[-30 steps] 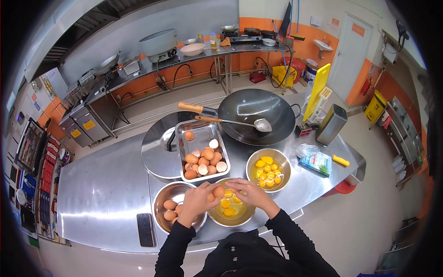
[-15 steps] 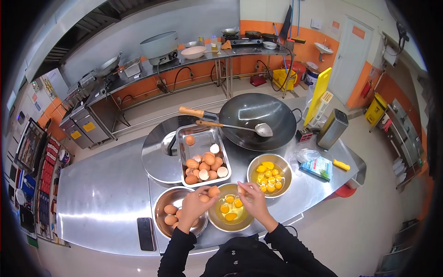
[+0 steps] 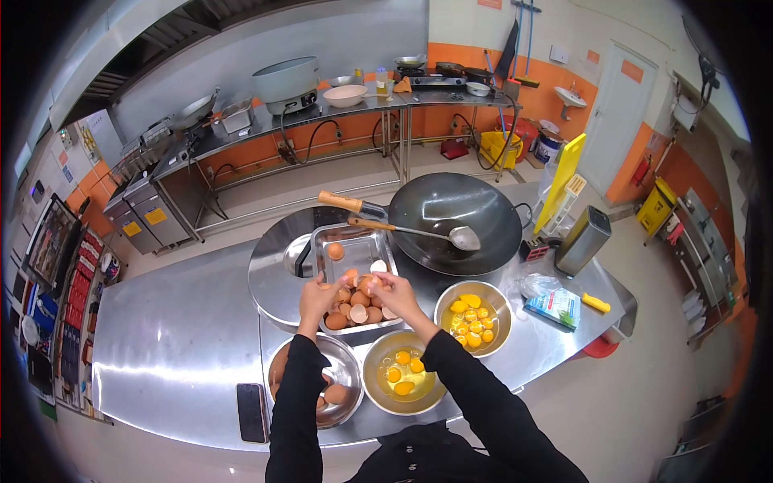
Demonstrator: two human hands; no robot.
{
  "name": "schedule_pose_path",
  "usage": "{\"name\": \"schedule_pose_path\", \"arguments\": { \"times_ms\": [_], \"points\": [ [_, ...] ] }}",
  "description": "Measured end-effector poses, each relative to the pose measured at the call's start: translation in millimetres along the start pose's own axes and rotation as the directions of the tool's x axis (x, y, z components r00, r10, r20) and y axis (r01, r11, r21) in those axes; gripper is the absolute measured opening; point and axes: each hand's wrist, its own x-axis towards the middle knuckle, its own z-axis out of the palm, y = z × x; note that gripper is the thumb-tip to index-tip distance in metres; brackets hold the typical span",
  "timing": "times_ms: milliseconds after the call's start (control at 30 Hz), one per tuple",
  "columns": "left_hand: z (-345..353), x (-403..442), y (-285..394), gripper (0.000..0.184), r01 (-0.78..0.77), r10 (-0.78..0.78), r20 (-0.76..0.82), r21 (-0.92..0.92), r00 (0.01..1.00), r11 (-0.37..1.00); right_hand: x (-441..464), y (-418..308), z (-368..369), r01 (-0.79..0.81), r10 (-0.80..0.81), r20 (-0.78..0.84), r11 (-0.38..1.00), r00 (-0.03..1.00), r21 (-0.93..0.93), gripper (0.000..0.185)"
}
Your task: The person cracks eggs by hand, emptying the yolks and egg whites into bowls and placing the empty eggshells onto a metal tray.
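Both my hands are over a metal tray [image 3: 325, 241] of brown eggs or eggshells [image 3: 359, 298], some clearly cracked open with white insides showing. My left hand [image 3: 316, 299] is closed at the tray's left side; something brown shows at its fingers, but I cannot make it out. With bent fingertips, my right hand [image 3: 396, 295] pinches a brown eggshell [image 3: 369, 285] above the pile. Under my left forearm is a steel bowl [image 3: 353, 370] with several brown eggs [image 3: 336, 394]. Beside it, another steel bowl [image 3: 372, 392] holds several yolks in clear white [image 3: 403, 388].
A third bowl [image 3: 506, 324] with several yolks stands to the right. Behind are a wok [image 3: 451, 197] and a ladle [image 3: 463, 237]. A phone [image 3: 251, 412] lies at front left, a blue-white packet [image 3: 554, 307] and a yellow-handled tool [image 3: 596, 303] at right.
Both hands have moved from above the middle yolk bowl up and left to the shell tray. The egg and shell seen in my left hand are now largely hidden.
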Motion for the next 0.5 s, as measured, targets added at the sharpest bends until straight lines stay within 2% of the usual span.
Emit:
{"name": "schedule_pose_path", "arguments": {
  "times_ms": [33, 67, 133, 167, 200, 233, 267, 300, 367, 400, 500],
  "points": [
    [-3.5, 0.6, -4.1, 0.068, -0.021, 0.021, -0.047, 0.005, 0.999, 1.0, 7.1, 0.2, 8.9, 0.105, -0.111, -0.041, 0.987, 0.993, -0.123, 0.051],
    [-7.4, -0.9, -9.7, 0.067, -0.039, 0.041, -0.095, 0.014, 0.995, 0.999, 12.8, 1.0, 16.1, 0.124, -0.138, -0.066, 0.977, 0.988, -0.175, 0.051],
    [-24.4, -23.3, -6.6, 0.064, 0.028, -0.035, -0.044, -0.149, 0.998, 0.988, 17.0, -9.7, 29.1, 0.157, -0.195, -0.116, 0.949, 0.974, -0.275, 0.052],
    [-34.1, -37.0, -1.5, 0.062, 0.061, -0.065, -0.013, -0.228, 0.998, 0.972, 13.4, -14.8, 35.9, 0.22, -0.295, -0.173, 0.908, 0.94, -0.357, 0.049],
    [-41.5, -49.7, -3.9, 0.059, 0.154, -0.158, -0.003, -0.216, 0.987, 0.964, 7.7, -23.7, 41.9, 0.272, -0.396, -0.219, 0.856, 0.892, -0.44, 0.046],
    [-48.8, -62.3, -12.6, 0.058, 0.181, -0.185, 0.016, -0.321, 0.983, 0.93, 1.3, -32.3, 48.8, 0.312, -0.494, -0.255, 0.794, 0.831, -0.522, 0.043],
    [-56.9, -76.1, -23.8, 0.056, 0.206, -0.21, 0.037, -0.422, 0.977, 0.883, -7.5, -40.5, 57.3, 0.395, -0.517, -0.231, 0.817, 0.824, -0.419, 0.031],
    [-63.6, -89.7, -34.2, 0.055, 0.228, -0.231, 0.06, -0.521, 0.971, 0.823, -16.4, -46.3, 63.8, 0.383, -0.463, -0.164, 0.85, 0.871, -0.362, 0.028],
    [-75.7, -121.8, -51.6, 0.055, 0.245, -0.25, 0.072, -0.584, 0.965, 0.774, -32.5, -50.7, 75.9, 0.333, -0.347, -0.014, 0.909, 0.938, -0.251, 0.024],
    [-81.8, -137.8, -56.5, 0.055, 0.249, -0.258, 0.076, -0.614, 0.963, 0.749, -31.4, -46.5, 83.2, 0.324, -0.351, -0.05, 0.904, 0.935, -0.278, 0.02],
    [-92.0, -193.8, -46.1, 0.054, 0.225, -0.266, 0.035, -0.646, 0.963, 0.73, -6.1, -14.9, 85.6, 0.281, -0.446, -0.196, 0.79, 0.873, -0.545, 0.013]
  ]
}}
